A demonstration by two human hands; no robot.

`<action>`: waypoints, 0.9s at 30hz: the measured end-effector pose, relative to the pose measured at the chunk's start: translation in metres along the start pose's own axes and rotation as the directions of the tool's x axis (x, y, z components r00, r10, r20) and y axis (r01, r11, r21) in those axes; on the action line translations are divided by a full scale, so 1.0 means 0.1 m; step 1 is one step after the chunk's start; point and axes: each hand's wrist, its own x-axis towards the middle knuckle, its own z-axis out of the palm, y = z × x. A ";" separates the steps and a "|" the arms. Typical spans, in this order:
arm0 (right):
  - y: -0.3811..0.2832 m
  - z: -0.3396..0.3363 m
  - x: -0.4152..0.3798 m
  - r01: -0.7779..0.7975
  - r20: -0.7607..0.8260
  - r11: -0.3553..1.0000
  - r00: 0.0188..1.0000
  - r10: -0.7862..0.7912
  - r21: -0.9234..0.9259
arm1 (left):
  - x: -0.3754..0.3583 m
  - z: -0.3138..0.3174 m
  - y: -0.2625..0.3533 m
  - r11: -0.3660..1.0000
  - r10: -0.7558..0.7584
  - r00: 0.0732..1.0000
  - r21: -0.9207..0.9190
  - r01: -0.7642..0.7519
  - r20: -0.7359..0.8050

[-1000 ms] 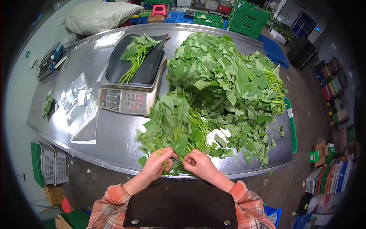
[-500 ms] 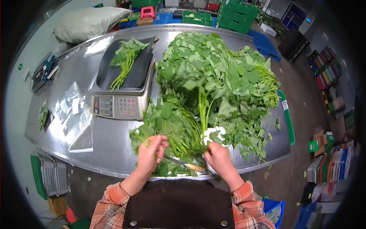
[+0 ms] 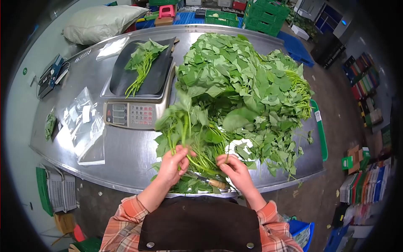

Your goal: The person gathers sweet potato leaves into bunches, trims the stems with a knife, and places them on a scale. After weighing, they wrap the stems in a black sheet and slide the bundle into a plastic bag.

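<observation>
My left hand is closed around a few leafy green stems, held upright with the leaves at the top. To its right, my right hand pinches a thin leafy stem; the leaf above it is blurred. Under and between my hands lies a pile of cut greens. A knife with a wooden handle rests on these greens near the table's front edge, its blade partly hidden by leaves. A large heap of leafy greens stands just beyond.
A digital scale at the left carries a black tray with a bunch of greens. Clear plastic bags lie on the metal table. A white sack and green crates stand behind.
The upright stems that stood at my right hand are now in my left hand, which has moved slightly right. My right hand has shifted a little, with a thin stem at its fingertips.
</observation>
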 end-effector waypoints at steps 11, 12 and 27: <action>0.17 0.31 0.04 -0.183 0.078 0.339 0.950 0.301 0.923 | -0.03 -0.15 -0.25 0.985 0.040 0.997 -0.164 -0.050 -0.069; 0.21 0.27 0.01 -0.095 -0.025 0.382 0.955 0.297 0.919 | 0.02 -0.25 -0.30 0.968 0.072 0.984 -0.225 -0.109 -0.166; 0.44 0.81 0.60 0.096 0.061 0.499 0.994 -0.087 -0.861 | -0.14 -0.52 -0.24 0.955 0.009 0.998 -0.295 -0.027 -0.062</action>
